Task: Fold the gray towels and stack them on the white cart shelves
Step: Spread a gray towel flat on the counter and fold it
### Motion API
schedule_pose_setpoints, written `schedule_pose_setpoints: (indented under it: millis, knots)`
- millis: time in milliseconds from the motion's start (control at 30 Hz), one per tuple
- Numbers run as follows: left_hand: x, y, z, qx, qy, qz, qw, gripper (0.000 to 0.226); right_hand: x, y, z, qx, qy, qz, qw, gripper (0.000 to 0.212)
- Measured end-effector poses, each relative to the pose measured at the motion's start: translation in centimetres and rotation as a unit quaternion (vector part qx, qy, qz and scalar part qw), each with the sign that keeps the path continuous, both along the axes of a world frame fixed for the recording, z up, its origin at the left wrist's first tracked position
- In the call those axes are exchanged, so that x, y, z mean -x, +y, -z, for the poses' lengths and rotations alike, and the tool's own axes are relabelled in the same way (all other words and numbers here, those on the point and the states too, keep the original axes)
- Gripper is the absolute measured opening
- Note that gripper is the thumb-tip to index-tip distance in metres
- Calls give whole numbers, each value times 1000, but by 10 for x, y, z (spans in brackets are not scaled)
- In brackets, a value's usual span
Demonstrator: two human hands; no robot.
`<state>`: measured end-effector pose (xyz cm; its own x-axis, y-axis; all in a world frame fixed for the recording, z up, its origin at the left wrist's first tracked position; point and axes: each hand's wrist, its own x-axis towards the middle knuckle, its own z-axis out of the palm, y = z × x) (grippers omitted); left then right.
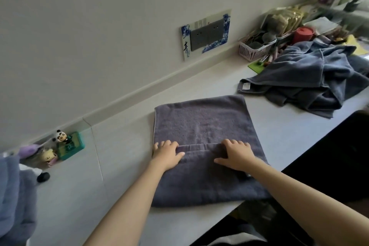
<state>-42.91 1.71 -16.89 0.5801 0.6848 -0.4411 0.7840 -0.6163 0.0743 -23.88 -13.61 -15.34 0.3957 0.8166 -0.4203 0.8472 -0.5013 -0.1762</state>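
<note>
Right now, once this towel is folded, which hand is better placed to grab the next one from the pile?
Probably the right hand. The pile of unfolded towels lies on the counter to the right. The left hand rests on the far side of the folded towel and would have to cross over.

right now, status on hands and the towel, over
Left hand and right hand both pinching the folded edge of the flat dark gray terry towel. Fold half done. Crumpled pile of gray towels lies apart, nothing blocking.
</note>
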Motion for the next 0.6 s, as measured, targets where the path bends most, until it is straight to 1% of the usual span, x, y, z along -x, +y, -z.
schedule_pose_setpoints:
  millis: [33,67,133,200,267,300,367,433,467,500,533,600]
  knots:
    - [0,1,4,-10,-10,-2,1000,42,-1,-1,4,-3,-14,0,1000,68]
    - [2,2,7,-17,-19,-1,1000,39,-3,-2,5,-9,-27,1,1000,63]
    - [3,5,8,-14,-22,10,1000,34,-11,-1,9,-6,-40,-10,999,45]
    - [4,11,2,16,-19,21,999,28,-21,4,6,11,-12,-18,1000,31]
    - [6,14,-14,70,-33,16,997,21,-29,7,-4,25,34,-36,998,27]
    - [7,16,-23,102,-35,16,994,20,-35,9,-10,31,54,-60,996,26]
    - [11,20,-40,180,-6,36,983,21,-48,9,-20,56,105,-122,985,18]
    - [15,23,-54,258,36,47,964,22,-56,8,-27,100,162,-154,970,28]
    - [16,25,-54,268,46,43,961,23,-59,9,-26,115,179,-152,965,33]
    - [15,26,-50,256,41,35,965,24,-60,11,-24,112,186,-143,966,34]
    - [14,25,-43,220,24,24,975,24,-60,13,-18,96,177,-130,971,32]
    - [7,22,-23,104,1,11,995,18,-59,18,-5,57,116,-98,987,21]
